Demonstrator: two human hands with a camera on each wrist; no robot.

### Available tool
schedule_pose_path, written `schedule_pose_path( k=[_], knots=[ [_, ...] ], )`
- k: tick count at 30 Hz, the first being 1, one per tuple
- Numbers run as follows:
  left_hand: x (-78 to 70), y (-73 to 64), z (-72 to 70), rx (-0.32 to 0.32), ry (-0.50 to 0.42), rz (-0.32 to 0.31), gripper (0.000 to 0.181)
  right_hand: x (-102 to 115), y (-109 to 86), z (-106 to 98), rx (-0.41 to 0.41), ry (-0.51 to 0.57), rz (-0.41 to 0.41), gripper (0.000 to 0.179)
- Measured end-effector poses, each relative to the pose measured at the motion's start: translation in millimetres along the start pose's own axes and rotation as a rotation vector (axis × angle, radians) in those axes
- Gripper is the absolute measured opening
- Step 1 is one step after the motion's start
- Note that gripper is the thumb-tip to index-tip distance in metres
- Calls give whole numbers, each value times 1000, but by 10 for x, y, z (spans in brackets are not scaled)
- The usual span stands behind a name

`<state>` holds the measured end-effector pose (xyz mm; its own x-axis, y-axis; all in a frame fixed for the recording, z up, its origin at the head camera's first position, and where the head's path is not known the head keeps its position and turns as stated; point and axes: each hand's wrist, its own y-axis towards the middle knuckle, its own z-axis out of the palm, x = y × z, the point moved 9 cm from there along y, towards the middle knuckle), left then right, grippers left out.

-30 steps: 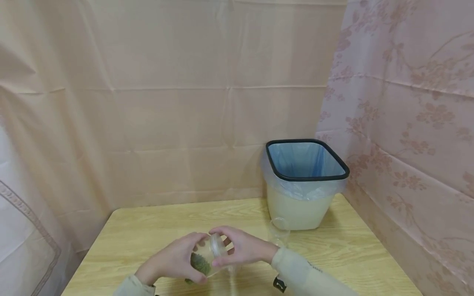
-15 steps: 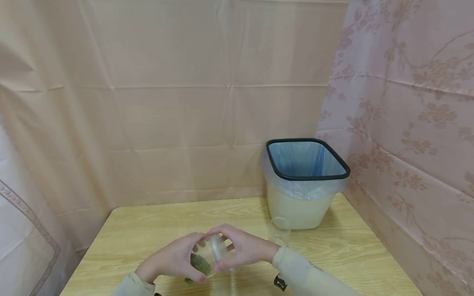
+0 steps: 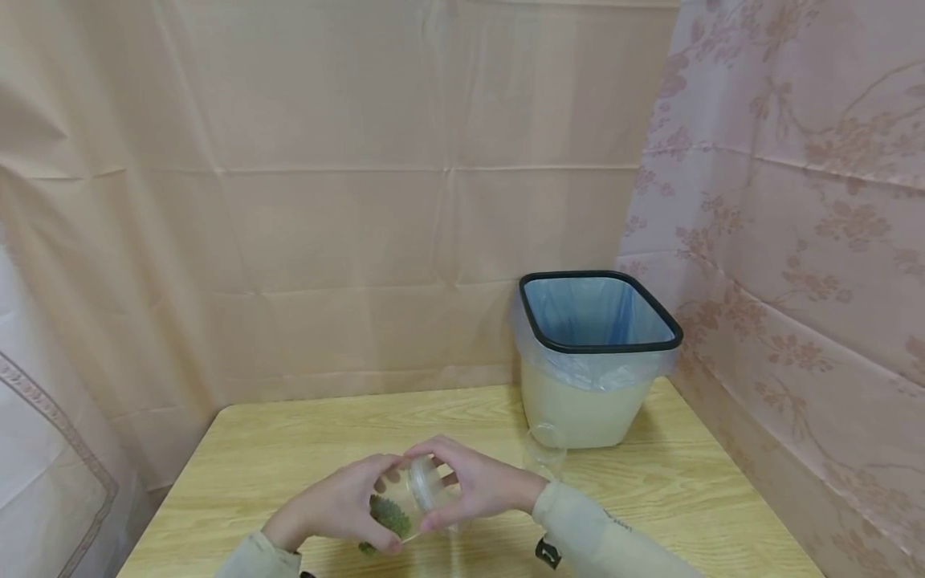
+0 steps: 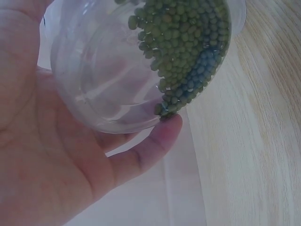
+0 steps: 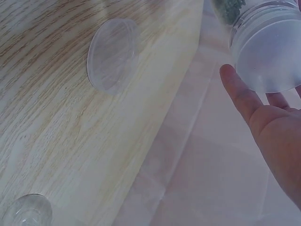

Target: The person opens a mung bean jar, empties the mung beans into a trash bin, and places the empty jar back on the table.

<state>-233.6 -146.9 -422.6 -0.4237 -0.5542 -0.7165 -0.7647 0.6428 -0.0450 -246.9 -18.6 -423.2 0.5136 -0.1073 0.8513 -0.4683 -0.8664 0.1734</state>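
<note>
A clear plastic jar [image 3: 406, 491], partly filled with small green beans [image 4: 181, 52], is held tilted on its side over the table. My left hand [image 3: 347, 499] grips the jar's body, its fingers behind and thumb in front. On the other end sits a translucent screw lid [image 5: 273, 56], with the fingers and thumb of my right hand [image 3: 470, 486] round its edge. The beans lie in a slanted heap along one side of the jar, close to the left thumb [image 4: 162, 136] in the left wrist view.
A cream bin [image 3: 585, 405] with a black rim and bluish liner stands at the back right. Before it on the wooden table [image 3: 289, 433] is a clear container [image 3: 547, 449]. The right wrist view shows a round clear lid-like piece [image 5: 113, 56] and another clear vessel [image 5: 28, 212].
The right thumb has shifted slightly down along the lid and the right fingers have risen a little. Both hands keep their hold, and the jar stays in nearly the same place.
</note>
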Motion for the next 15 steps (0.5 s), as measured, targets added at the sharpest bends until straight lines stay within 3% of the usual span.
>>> schedule_pose_path(
  k=[15],
  knots=[
    [-1, -11, -36, -42, 23, 10, 99, -84, 6, -24, -9, 38, 57, 78]
  ],
)
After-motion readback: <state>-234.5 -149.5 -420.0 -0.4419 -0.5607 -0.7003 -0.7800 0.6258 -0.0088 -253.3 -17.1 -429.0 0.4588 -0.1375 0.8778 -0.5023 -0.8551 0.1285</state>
